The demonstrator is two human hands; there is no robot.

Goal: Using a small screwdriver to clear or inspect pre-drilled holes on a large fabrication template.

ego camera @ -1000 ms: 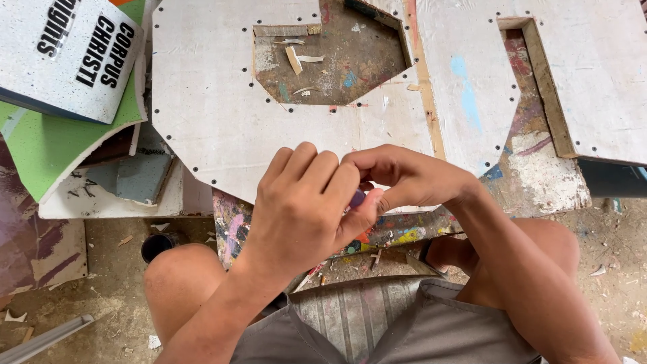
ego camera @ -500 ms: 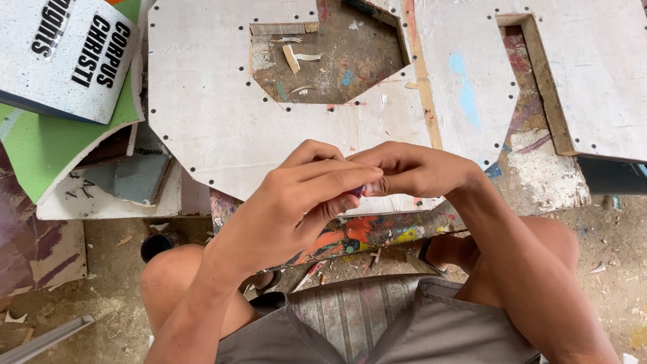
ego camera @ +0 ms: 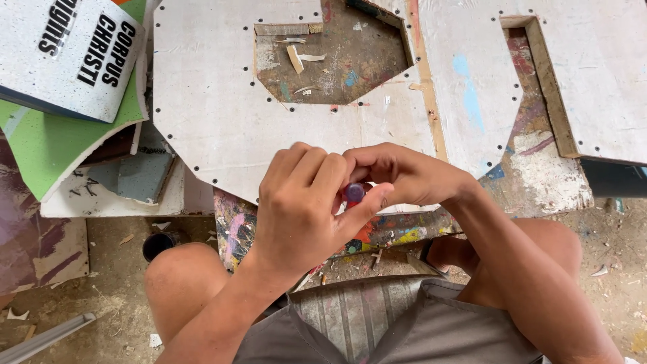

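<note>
Both hands meet in front of me above my knees. My left hand (ego camera: 303, 209) curls its fingers around a small purple object (ego camera: 354, 193), with the thumb stretched under it. My right hand (ego camera: 404, 175) pinches the same small purple object from the other side. Most of the object is hidden by the fingers, so its shape cannot be told. Just beyond the hands lies a white painted board (ego camera: 216, 108) with rows of small holes and an angular cut-out showing a brown surface.
A paint-spattered plank (ego camera: 232, 226) lies under the white board's near edge. White and green panels (ego camera: 60, 74) are stacked at the left. A small black pot (ego camera: 158, 244) stands on the dirt floor by my left knee. A grey strip (ego camera: 47, 337) lies at the lower left.
My left hand has shifted from covering the right hand's fingers to gripping the small purple object, which now shows between the fingers. Both hands stayed in about the same place.
</note>
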